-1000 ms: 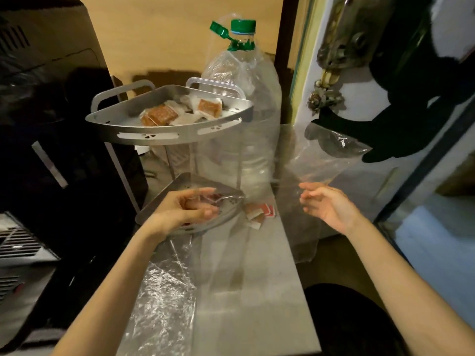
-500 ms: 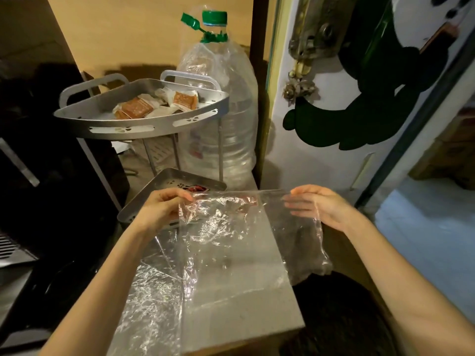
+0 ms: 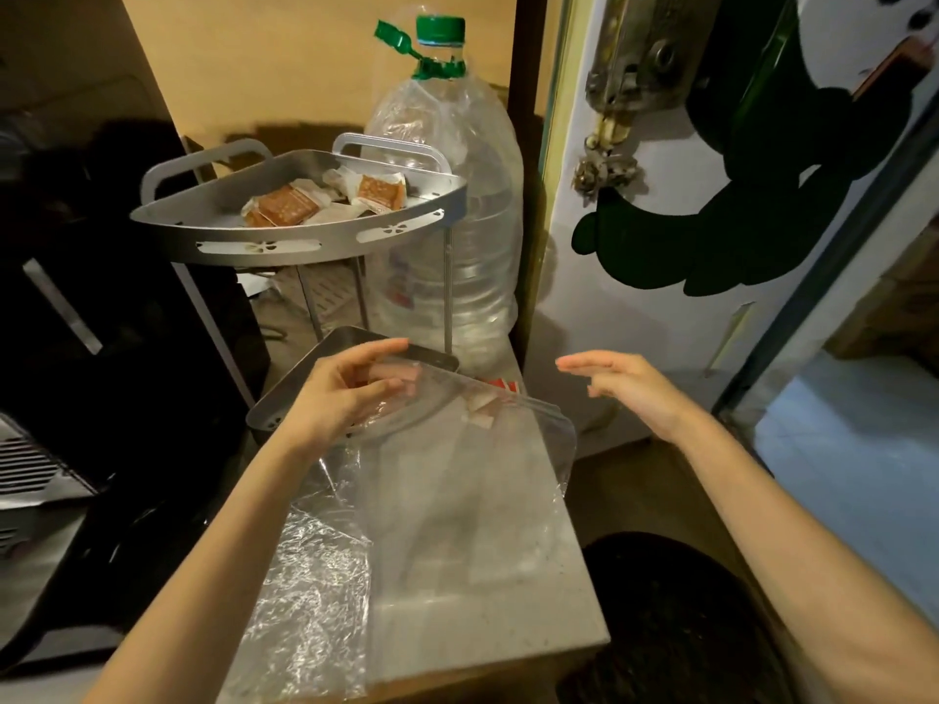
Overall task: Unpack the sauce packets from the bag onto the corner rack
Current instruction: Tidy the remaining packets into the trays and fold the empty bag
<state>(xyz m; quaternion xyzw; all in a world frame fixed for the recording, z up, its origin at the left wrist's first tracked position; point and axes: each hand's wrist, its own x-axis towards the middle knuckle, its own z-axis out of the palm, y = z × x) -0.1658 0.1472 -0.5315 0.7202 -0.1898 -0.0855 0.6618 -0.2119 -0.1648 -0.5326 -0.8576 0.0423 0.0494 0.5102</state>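
Observation:
A grey metal corner rack [image 3: 284,246] stands at the back of the grey counter [image 3: 488,607]. Its upper shelf holds several brown and white sauce packets [image 3: 289,205]. A clear plastic bag [image 3: 472,480] lies flat over the counter and the rim of the lower shelf [image 3: 269,414]. My left hand [image 3: 345,393] pinches the bag's far left corner above that shelf. My right hand [image 3: 625,383] hovers beside the bag's right edge, fingers apart, holding nothing. Red and white packets [image 3: 482,409] show through the bag near its far edge.
A large clear water bottle [image 3: 447,205] with a green cap stands behind the rack. A black appliance [image 3: 101,297] fills the left side. A white door [image 3: 660,246] with a green sticker and a metal latch is on the right. Crinkled plastic film [image 3: 305,602] lies at the counter's near left.
The bag, held up by both hands half a second ago, now lies flat on the counter. My right hand has let go of it and drawn away to the right.

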